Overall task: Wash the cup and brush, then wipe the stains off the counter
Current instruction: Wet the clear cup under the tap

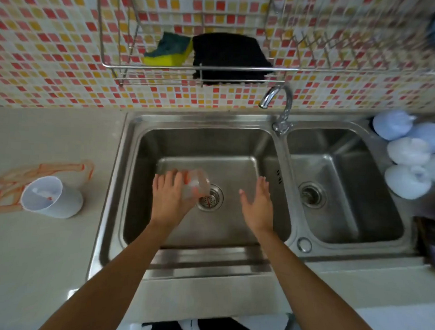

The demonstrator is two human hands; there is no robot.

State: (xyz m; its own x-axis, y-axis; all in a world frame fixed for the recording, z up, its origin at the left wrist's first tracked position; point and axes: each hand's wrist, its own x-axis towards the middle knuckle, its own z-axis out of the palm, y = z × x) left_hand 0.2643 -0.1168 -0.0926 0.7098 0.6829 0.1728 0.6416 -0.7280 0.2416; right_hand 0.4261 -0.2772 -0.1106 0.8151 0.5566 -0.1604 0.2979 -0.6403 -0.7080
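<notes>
1. Your left fingers (172, 179) curl round a small clear cup (195, 186) with an orange mark near its rim, and your left hand (169, 197) holds it tilted on its side over the large left basin of the sink (127, 176), just beside the drain strainer (209, 197).
2. Your right hand (258, 205) hangs over the same basin with its fingers straight and spread, holding nothing, near the cup but apart from it.
3. On the tabletop (48, 257) to the left of the sink stands a white cup (51, 197), tilted, with something small and partly orange inside; you cannot tell from here whether that is the brush.
4. Orange stains (42, 169) streak the tabletop behind and beside the white cup.
5. The faucet (279, 106) rises between the two basins, its spout turned toward the left one.
6. A wire rack (190, 69) on the tiled wall carries a yellow-and-green sponge (168, 50) and, touching it on the right, a black cloth (230, 56).
7. Several pale blue bowls (406, 156) sit upside down at the right of the sink.
</notes>
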